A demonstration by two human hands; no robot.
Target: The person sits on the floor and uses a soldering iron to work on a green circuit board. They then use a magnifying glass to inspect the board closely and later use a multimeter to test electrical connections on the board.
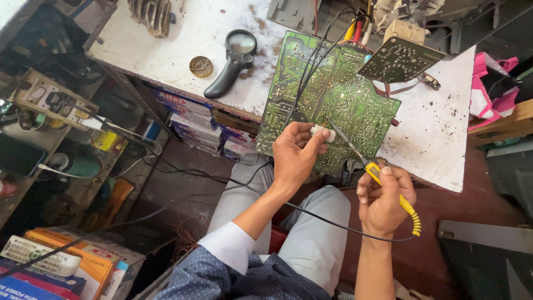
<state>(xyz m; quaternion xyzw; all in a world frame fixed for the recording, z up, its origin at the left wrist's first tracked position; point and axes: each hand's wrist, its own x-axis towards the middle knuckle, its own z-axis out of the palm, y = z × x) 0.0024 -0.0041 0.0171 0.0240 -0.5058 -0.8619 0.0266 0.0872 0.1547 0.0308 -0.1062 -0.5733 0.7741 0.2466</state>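
Nearest, our right hand [383, 203] is closed around a yellow-handled soldering iron [371, 166], its tip on the green circuit board [333, 94]. Our left hand [294, 153] pinches a small white part [323, 132] against that board, which overhangs the tabletop's [438, 128] near edge. Farther back lie a black magnifying glass [233, 61] and a round brass tin [200, 66].
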